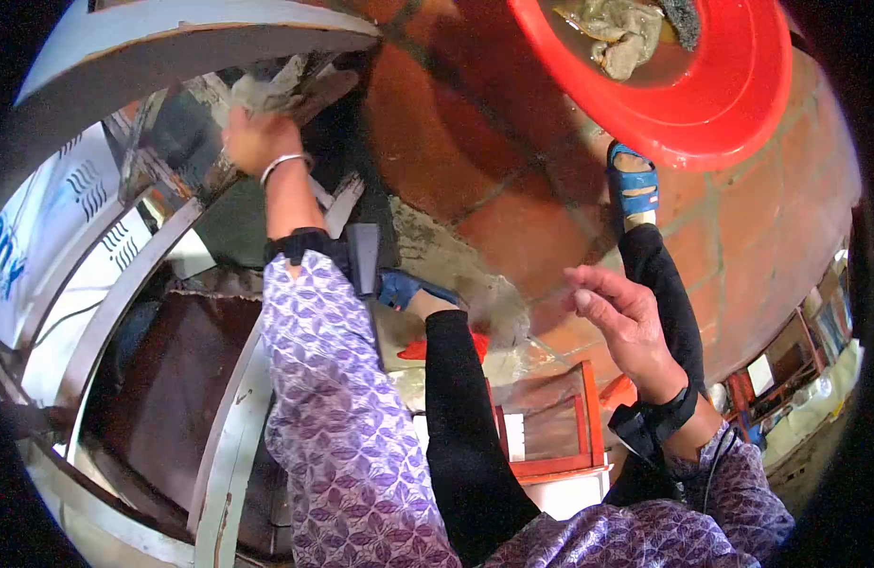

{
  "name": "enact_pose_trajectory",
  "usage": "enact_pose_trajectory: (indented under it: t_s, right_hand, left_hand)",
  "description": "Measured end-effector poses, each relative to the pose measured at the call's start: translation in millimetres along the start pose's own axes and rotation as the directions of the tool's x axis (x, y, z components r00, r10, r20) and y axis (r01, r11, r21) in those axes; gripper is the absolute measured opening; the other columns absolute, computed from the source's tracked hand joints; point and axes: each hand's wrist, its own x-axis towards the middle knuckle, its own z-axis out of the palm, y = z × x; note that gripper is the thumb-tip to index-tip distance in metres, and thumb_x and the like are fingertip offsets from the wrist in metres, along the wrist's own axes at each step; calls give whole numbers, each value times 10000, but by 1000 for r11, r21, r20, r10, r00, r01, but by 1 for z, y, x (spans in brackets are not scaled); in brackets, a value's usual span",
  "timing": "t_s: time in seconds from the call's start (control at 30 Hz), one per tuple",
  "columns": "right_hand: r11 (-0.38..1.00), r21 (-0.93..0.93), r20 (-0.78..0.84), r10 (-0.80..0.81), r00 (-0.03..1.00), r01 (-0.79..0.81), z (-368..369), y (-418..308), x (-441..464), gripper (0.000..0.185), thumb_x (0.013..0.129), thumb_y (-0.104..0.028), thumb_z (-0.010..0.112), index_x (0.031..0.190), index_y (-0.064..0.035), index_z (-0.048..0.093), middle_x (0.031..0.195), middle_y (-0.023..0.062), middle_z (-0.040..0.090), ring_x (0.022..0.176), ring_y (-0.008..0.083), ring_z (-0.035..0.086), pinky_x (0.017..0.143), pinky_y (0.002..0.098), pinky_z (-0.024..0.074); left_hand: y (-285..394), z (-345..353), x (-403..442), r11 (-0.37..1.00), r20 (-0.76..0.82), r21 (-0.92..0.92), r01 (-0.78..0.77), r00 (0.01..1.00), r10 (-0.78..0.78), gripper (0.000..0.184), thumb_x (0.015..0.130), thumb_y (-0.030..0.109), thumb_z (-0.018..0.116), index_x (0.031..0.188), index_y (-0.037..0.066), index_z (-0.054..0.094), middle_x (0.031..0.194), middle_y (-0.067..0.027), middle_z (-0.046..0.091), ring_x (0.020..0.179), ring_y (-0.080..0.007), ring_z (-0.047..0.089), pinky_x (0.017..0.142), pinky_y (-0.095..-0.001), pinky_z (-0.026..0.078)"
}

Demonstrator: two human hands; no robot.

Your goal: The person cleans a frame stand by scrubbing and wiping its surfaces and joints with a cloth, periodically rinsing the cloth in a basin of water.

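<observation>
At the upper left, my left hand is closed on a pale, motion-blurred cloth against the worn wooden slats of a light-framed piece of furniture. A bracelet and a black strap circle that wrist. My right hand hangs over the floor at centre right, fingers bent and apart, holding nothing. A black strap is round its wrist too. At the top right stands a red basin holding murky water, a greyish wet cloth and a dark scrubber-like piece.
Reddish floor tiles look wet. My feet wear blue sandals. A small red-framed stool is beneath me. Curved pale rails and a printed white box stand left; shelves with various items are at far right.
</observation>
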Motion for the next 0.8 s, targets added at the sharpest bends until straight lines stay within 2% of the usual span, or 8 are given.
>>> enact_pose_trajectory:
  t_s: [0.27, 0.3, 0.37, 0.43, 0.57, 0.63, 0.7, 0.8]
  right_hand:
    - [1000, 14, 48, 23, 999, -23, 1, -8, -6, 282, 899, -118, 565, 1153, 5, 560, 987, 38, 609, 874, 100, 570, 792, 248, 466]
    - [995, 80, 38, 60, 997, -63, 1, -10, -8, 283, 899, -120, 566, 1153, 5, 560, 988, 39, 609, 872, 100, 567, 792, 246, 464]
    - [993, 116, 29, 30, 999, -33, 4, -13, -7, 276, 898, -121, 566, 1144, 3, 569, 971, 37, 609, 875, 100, 560, 791, 244, 460]
    - [1000, 3, 98, -7, 995, 7, 7, -11, -15, 264, 896, -122, 569, 1129, 2, 578, 948, 33, 606, 883, 93, 553, 787, 238, 456]
    - [1000, 8, 67, -10, 998, 10, 2, -11, -10, 267, 884, -119, 582, 1118, 7, 582, 940, 42, 606, 882, 86, 549, 787, 244, 456]
    - [1000, 17, 61, 8, 998, -9, -5, -17, -8, 270, 882, -124, 585, 1118, 8, 582, 957, 47, 612, 892, 101, 554, 793, 255, 458]
    - [995, 87, 41, 34, 999, -37, -5, -23, -12, 272, 882, -124, 583, 1118, 10, 581, 963, 60, 616, 904, 123, 561, 795, 263, 457]
    - [998, -50, 105, -35, 994, 40, -1, -21, -15, 269, 883, -117, 577, 1119, 11, 580, 957, 74, 619, 915, 138, 565, 800, 270, 456]
  left_hand:
    - [4, 43, 1, 968, -135, -37, -247, 961, 240, 271, 670, 168, 625, 913, 54, 594, 779, -153, 652, 727, -347, 633, 657, -389, 508]
    - [-33, 40, 18, 602, 172, -780, 171, 983, -57, 269, 670, 111, 648, 921, 41, 581, 759, -113, 646, 695, -273, 640, 599, -345, 518]
    - [-2, 5, 9, 909, 71, -382, 167, 986, -151, 261, 668, 72, 655, 914, 42, 575, 752, -91, 630, 690, -218, 624, 560, -315, 515]
    - [-10, 51, 13, 799, -321, -369, -475, 872, 370, 177, 739, 199, 603, 789, 34, 643, 782, -91, 639, 718, -223, 607, 715, -346, 501]
    - [33, 38, -2, 942, -47, 106, -318, 945, 324, 234, 767, 247, 549, 811, 39, 646, 776, -121, 642, 745, -285, 607, 722, -421, 477]
    - [-15, 51, 15, 863, -231, -365, -348, 932, 278, 233, 682, 268, 621, 759, 49, 648, 691, -156, 623, 622, -269, 585, 637, -332, 481]
    - [-31, 17, 27, 990, -187, 137, -45, 980, 71, 265, 655, 314, 680, 734, 62, 650, 621, -108, 620, 574, -240, 581, 584, -318, 474]
    - [-11, 41, 12, 935, -253, -232, -268, 945, 209, 240, 697, 250, 674, 764, 21, 647, 712, -77, 657, 655, -206, 606, 634, -324, 473]
